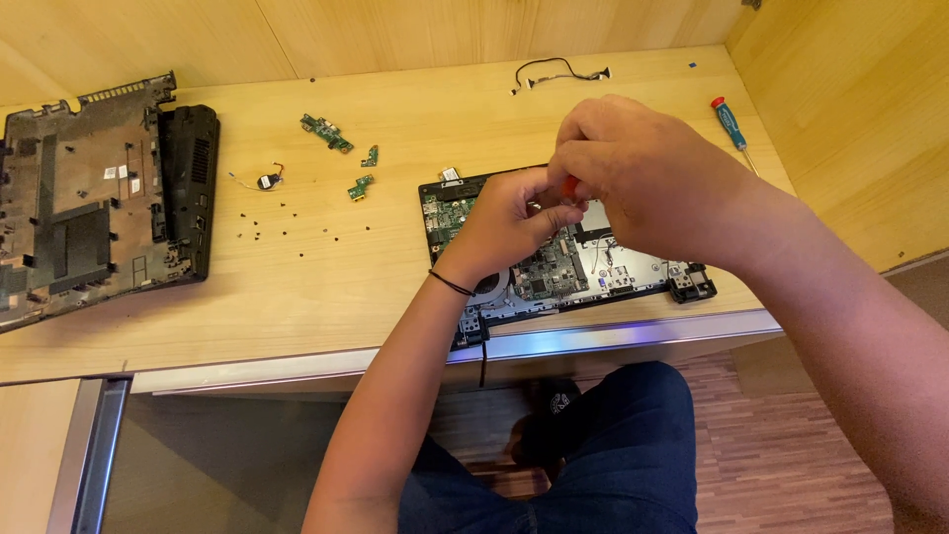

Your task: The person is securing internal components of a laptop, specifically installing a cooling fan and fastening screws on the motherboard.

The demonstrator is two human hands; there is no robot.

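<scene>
On your wooden worktop (326,287) an opened laptop base (603,262) lies near the front edge. Your right hand (643,173) has its grip closed on a red-handled tool (569,186) above it; your left hand's (504,222) fingers pinch beside it.

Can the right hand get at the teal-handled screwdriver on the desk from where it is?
Probably yes. The screwdriver lies alone on bare desk just beyond the right hand, but that hand already grips a red-handled tool.
</scene>
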